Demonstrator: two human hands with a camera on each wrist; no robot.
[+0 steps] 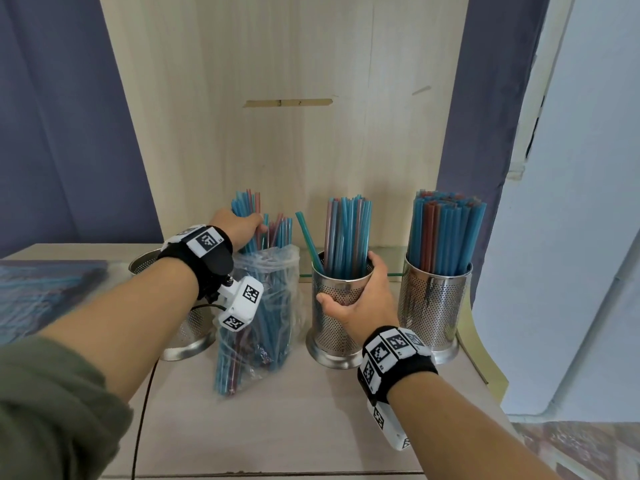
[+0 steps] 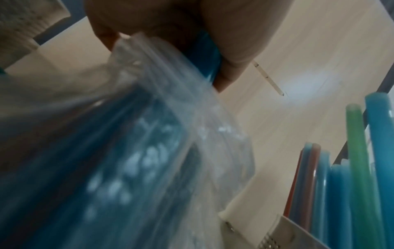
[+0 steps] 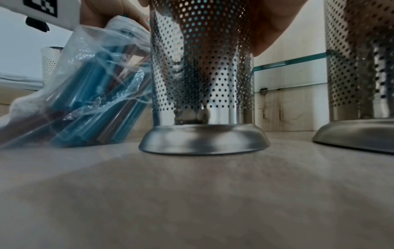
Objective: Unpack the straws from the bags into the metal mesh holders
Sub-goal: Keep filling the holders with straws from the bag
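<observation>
A clear plastic bag of blue and red straws stands on the counter. My left hand grips a bunch of straws sticking out of the bag's top. My right hand wraps round the middle mesh holder, which stands on the counter part-filled with straws. One green straw leans left in it. The right holder is packed with straws. A left holder stands behind my forearm, its inside hidden.
A flat bag of straws lies at the far left of the counter. A wooden back panel rises close behind the holders. The counter's right edge runs just past the right holder.
</observation>
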